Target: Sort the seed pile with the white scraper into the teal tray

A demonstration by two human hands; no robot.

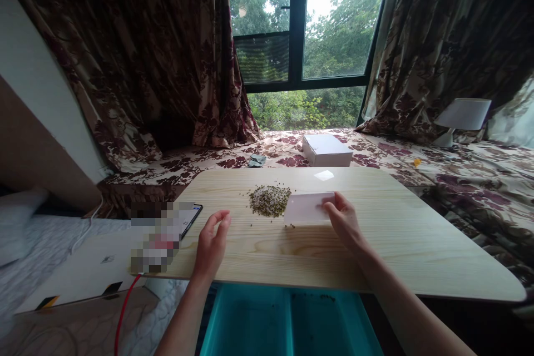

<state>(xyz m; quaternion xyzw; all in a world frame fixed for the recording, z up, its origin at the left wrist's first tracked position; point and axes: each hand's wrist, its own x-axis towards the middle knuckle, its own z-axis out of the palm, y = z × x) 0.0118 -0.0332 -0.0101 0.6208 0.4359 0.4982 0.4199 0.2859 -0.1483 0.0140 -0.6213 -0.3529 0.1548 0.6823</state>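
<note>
My right hand (347,221) is closed on the right edge of a white plastic scraper (307,207), thumb on top. The flat scraper is tilted, its left edge right beside a pile of small green beans mixed with white grains (269,201). A few loose beans (291,226) lie just below the scraper. My left hand (212,242) is over the table, left of the pile and apart from it. Its fingers are loosely curved with a gap to the thumb, and nothing shows in them. The pale wooden table (258,258) carries the pile.
A teal two-compartment bin (289,322) stands below the table's near edge, with some beans in its right compartment. A phone (192,221) with a red cable (124,311) is at the left edge. Behind are a white box (327,147) and a lamp (465,114).
</note>
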